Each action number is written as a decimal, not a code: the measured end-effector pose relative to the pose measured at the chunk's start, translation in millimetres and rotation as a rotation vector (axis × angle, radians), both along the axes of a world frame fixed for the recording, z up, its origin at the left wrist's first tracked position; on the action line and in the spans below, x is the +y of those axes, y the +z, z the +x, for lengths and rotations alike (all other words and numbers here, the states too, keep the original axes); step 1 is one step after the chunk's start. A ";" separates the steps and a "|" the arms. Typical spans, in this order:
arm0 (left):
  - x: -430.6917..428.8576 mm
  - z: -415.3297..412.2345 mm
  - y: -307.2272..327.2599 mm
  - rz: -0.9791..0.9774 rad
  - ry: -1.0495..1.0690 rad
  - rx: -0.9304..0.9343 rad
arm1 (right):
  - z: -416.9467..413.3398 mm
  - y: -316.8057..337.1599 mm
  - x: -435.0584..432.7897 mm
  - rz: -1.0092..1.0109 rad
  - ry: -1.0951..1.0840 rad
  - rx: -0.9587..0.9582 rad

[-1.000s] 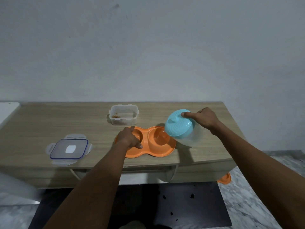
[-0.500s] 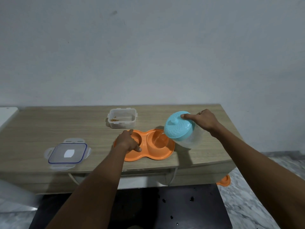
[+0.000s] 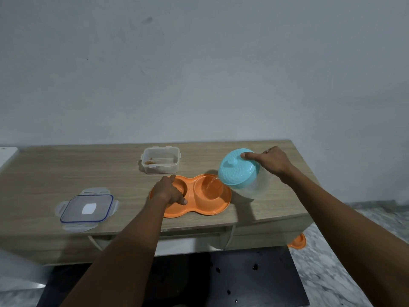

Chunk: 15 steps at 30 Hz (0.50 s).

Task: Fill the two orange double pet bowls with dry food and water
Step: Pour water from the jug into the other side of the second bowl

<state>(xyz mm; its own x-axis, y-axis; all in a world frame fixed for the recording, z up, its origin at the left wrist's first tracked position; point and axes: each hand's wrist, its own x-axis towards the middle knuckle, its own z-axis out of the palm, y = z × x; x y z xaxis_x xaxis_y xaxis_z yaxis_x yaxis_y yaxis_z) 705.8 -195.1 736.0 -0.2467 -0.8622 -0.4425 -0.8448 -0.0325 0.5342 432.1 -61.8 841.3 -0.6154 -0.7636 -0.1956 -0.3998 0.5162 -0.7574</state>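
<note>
An orange double pet bowl [image 3: 218,206] lies near the front edge of the wooden table [image 3: 55,173]. My left hand [image 3: 169,191] rests on its left rim and covers most of the left cup. My right hand [image 3: 269,161] grips a clear water jug with a turquoise lid [image 3: 238,169], tilted toward the bowl, forefinger pressed on the lid. A thin stream of water runs from the jug into the right cup. A second orange bowl [image 3: 297,241] shows partly on the floor, under the table's right end.
A clear food container [image 3: 160,162] with a few brown bits of dry food stands behind the bowl. Its blue-rimmed lid [image 3: 87,207] lies at the front left. A dark mat [image 3: 221,278] covers the floor below. A white surface [image 3: 6,155] borders the table's left end.
The jug has stayed tilted over the right cup and water now streams into it. My left hand has kept its place on the bowl. The view has shifted slightly.
</note>
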 end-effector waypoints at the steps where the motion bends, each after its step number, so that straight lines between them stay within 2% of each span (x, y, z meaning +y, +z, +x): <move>1: 0.3 -0.1 0.3 0.000 -0.001 0.001 | -0.3 0.0 0.2 0.000 0.001 0.004; 15: 2.2 0.3 1.7 -0.001 -0.007 0.000 | -1.2 -0.6 3.0 -0.002 -0.006 0.008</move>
<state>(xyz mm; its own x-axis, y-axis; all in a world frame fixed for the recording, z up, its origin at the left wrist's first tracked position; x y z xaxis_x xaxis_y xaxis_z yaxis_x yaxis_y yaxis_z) 706.1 -192.9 737.7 -0.2530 -0.8609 -0.4413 -0.8449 -0.0256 0.5343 430.9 -58.9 840.7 -0.6219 -0.7600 -0.1890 -0.4025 0.5172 -0.7553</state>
